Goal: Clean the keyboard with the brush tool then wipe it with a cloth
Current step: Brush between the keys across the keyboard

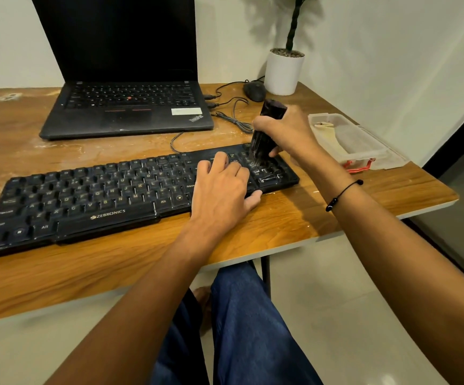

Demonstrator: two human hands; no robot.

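A black keyboard (92, 201) lies across the wooden table (294, 226), slanting up to the right. My right hand (283, 129) grips a dark brush tool (262, 140) upright, its bristles down on the keys of the number pad at the keyboard's right end. My left hand (222, 187) rests flat on the keyboard just left of the brush, fingers spread over the keys and thumb at the front edge. A pale cloth (329, 132) lies inside the clear plastic box (369, 154) to the right.
An open black laptop (125, 107) stands behind the keyboard. A mouse (254, 91), loose cables (233, 118) and a white plant pot (283, 72) sit at the back right by the wall. The table's right edge lies just past the plastic box.
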